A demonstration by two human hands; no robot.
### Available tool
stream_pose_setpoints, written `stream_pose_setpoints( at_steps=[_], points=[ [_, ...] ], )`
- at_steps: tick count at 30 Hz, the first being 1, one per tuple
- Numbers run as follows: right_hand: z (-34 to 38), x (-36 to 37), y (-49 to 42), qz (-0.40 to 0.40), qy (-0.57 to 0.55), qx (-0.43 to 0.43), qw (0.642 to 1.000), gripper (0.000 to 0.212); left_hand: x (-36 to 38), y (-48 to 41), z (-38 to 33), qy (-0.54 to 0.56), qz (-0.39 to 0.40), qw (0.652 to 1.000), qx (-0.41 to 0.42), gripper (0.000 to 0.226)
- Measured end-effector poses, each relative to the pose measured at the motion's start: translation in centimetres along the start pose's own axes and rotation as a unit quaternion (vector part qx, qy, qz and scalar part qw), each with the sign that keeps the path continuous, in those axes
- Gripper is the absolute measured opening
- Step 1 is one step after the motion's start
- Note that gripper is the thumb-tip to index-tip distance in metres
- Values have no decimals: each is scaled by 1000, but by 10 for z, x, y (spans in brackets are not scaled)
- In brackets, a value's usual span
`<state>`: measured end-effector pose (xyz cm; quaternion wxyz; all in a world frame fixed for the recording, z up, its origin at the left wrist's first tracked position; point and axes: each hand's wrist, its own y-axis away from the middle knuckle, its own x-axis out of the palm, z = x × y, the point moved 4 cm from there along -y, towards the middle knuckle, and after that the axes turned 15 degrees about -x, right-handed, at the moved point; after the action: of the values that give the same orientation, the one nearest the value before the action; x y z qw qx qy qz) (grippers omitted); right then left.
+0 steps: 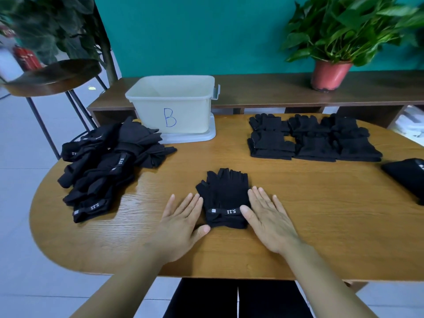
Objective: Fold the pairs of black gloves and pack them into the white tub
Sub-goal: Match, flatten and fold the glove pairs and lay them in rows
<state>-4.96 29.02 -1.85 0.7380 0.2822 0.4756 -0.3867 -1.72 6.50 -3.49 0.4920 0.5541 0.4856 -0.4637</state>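
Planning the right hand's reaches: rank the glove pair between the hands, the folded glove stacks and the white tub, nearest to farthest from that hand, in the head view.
From the right hand:
1. Glove pair: just to its left, at the thumb.
2. Folded glove stacks: farther back, slightly right.
3. White tub: farthest, back and to the left.

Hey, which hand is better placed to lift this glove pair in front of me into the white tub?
Left, probably. The left hand lies flat at the left edge of the glove pair, and the white tub stands beyond it on that side. The right hand would have to cross over.
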Motion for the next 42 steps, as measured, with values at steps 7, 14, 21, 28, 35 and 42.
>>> stream_pose_setpoints(
  at_steps=[7,14,21,28,35,42],
  points=[
    [17,-19,17,-152,-27,-37,987,81,-21,4,-20,58,-155,984,74,71],
    [35,-12,15,-78,57,-109,989,88,-33,-18,-38,14,-195,978,76,39],
    [36,-4,20,-71,40,-139,987,78,-29,10,-39,122,-208,969,55,29],
    [30,7,30,-92,-60,-137,984,39,-25,29,-28,105,-100,982,124,68],
    [29,7,31,-102,-144,-92,980,45,-18,14,-23,136,-159,972,107,36],
    [21,10,25,-123,-163,-58,977,33,-14,26,-25,159,-185,964,107,39]
  ],
)
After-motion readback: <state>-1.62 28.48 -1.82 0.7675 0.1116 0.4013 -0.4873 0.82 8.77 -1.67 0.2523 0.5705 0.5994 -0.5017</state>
